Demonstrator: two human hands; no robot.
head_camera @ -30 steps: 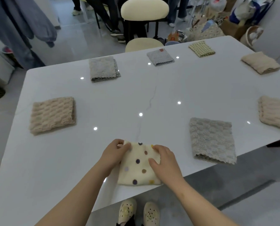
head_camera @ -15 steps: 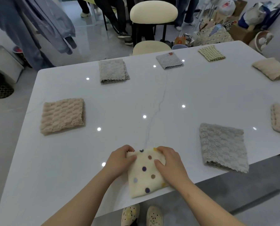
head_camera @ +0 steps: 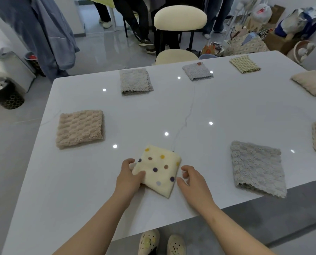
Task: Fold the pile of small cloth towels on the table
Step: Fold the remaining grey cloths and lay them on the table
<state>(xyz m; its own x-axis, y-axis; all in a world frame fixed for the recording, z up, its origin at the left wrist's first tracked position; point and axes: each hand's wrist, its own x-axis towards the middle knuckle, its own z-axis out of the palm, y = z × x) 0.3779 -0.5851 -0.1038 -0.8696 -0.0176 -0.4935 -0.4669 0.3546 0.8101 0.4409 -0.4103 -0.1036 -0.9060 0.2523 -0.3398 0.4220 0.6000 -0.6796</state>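
While the dotted towel (head_camera: 159, 170) is pinched at its left edge by the left hand (head_camera: 128, 176), thumb laid on top and fingers curled at the corner, nothing is gripped by the right hand (head_camera: 192, 179). That hand is seen just beside the towel's right edge, fingers loosely curled and empty; whether the cloth is brushed by them cannot be told.

The towel is folded into a small thick packet and lies askew on the white worktop (head_camera: 227, 111), near the front edge, between a beige towel (head_camera: 80, 128) well to the left and a grey towel (head_camera: 257, 167) to the right. The fold appears finished, so placing is judged to be what remains.

Several risks can be expected. If the packet is lifted or dragged by the left corner alone, the upper layers may be peeled back and the fold lost, since the right side is unsupported. On so glossy a surface the plush cloth could be slid further than meant, towards the near edge. The grey towel already seems to hang slightly over that edge and could be knocked off by a careless sweep of the right forearm.
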